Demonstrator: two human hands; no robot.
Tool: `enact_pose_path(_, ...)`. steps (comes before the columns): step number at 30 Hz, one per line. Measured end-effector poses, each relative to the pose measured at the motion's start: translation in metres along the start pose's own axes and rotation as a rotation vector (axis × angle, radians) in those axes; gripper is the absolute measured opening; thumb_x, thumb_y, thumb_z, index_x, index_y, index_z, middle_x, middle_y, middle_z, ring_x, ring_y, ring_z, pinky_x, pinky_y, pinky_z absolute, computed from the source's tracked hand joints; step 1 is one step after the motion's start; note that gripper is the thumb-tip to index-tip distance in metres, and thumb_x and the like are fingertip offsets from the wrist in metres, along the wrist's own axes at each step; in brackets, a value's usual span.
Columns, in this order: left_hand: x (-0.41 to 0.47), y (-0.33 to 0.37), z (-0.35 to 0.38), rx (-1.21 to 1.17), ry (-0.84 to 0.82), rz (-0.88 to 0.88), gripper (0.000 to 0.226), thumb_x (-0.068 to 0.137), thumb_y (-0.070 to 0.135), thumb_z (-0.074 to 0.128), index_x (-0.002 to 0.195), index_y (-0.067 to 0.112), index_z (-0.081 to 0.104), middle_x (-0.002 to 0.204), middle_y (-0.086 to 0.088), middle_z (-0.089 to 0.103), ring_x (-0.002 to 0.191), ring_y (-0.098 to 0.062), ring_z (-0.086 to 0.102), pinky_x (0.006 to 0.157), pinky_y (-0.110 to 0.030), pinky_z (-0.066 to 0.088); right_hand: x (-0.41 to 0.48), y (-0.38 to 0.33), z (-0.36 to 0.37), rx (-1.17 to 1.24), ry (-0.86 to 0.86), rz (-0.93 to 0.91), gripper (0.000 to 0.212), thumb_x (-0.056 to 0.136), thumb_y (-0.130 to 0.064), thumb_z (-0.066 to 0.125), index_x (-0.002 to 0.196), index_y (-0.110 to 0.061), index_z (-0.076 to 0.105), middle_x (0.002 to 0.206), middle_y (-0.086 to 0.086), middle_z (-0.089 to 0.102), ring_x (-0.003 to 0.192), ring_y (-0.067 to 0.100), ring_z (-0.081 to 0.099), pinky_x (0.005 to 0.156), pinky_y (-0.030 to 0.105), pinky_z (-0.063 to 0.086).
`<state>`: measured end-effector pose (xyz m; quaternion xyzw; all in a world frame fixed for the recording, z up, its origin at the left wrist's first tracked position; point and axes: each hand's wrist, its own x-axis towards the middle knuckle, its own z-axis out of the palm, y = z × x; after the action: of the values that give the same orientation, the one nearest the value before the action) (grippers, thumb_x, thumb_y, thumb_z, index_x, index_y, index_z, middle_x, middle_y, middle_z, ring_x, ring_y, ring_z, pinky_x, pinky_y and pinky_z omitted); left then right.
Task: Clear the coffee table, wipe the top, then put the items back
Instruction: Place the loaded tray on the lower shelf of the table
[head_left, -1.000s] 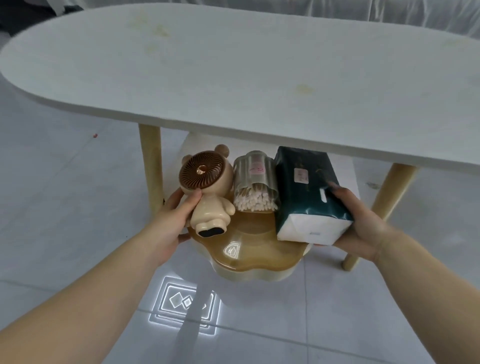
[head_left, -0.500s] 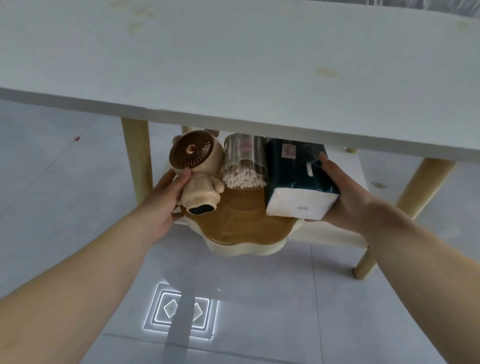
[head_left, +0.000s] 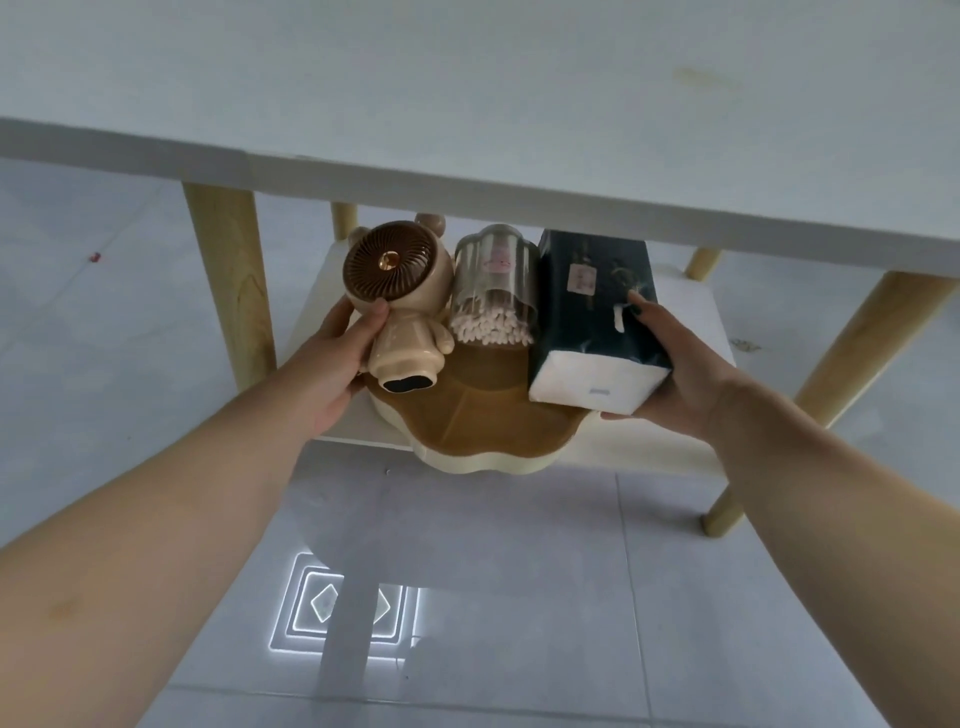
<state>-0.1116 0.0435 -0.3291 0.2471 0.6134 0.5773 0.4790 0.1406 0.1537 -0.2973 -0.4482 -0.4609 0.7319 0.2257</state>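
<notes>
A cream tray with a brown top (head_left: 483, 441) carries a beige bear-shaped fan (head_left: 395, 312), a clear jar of cotton swabs (head_left: 493, 296) and a dark green tissue pack (head_left: 587, 322). My left hand (head_left: 332, 358) grips the tray's left edge, its thumb pressing against the fan. My right hand (head_left: 680, 374) holds the tray's right side from below, with the thumb lying on the tissue pack. The tray sits partly over the white lower shelf (head_left: 696, 322), beneath the white coffee table top (head_left: 467, 78). Its front edge overhangs the shelf.
Pale wooden legs stand at the left (head_left: 228, 280) and right (head_left: 857, 353) of the shelf. The table top has faint yellowish stains (head_left: 701, 78). Grey floor tiles lie all round, with a bright light reflection (head_left: 348, 608) in front of the shelf.
Both hands have carried the tray with its items forward, under the table top and over the lower shelf. The view has come closer and lower.
</notes>
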Motion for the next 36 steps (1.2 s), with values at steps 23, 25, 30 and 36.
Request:
enact_pose_path(23,-0.022,-0.005,0.006,0.032,0.085,0.042,0.063,0.085,0.030,0.053,0.138,0.035,0.019,0.090,0.021,0.049,0.084,0.000,0.052,0.062,-0.028,0.043,-0.026,0.035,0.013,-0.009,0.018,-0.160,0.072,0.058,-0.030,0.067,0.121,-0.040,0.033,0.110,-0.008,0.048,0.100,0.018,0.050,0.081,0.047,0.046)
enact_pose_path(25,-0.020,-0.005,0.005,0.028,0.076,0.046,0.064,0.085,0.030,0.053,0.138,0.036,0.018,0.090,0.022,0.049,0.084,0.001,0.052,0.062,-0.027,0.043,-0.022,0.034,0.013,0.009,0.006,-0.189,0.065,0.060,-0.028,0.067,0.117,-0.041,0.037,0.110,-0.007,0.051,0.100,0.019,0.052,0.074,0.041,0.049)
enact_pose_path(30,-0.004,0.004,0.007,0.063,0.059,0.057,0.064,0.086,0.033,0.051,0.139,0.036,0.016,0.089,0.021,0.048,0.081,0.003,0.050,0.060,-0.026,0.042,-0.007,0.025,0.014,-0.001,-0.046,-0.244,0.053,0.064,-0.028,0.067,0.109,-0.043,0.043,0.114,-0.005,0.054,0.104,0.019,0.054,0.071,0.039,0.051)
enact_pose_path(36,0.018,0.018,0.013,0.094,0.024,0.053,0.065,0.086,0.036,0.051,0.140,0.034,0.014,0.094,0.015,0.050,0.083,-0.001,0.050,0.071,-0.031,0.042,0.013,0.006,0.014,-0.020,0.032,-0.199,0.047,0.078,-0.018,0.061,0.113,-0.039,0.037,0.110,-0.002,0.051,0.101,0.020,0.051,0.078,0.051,0.045)
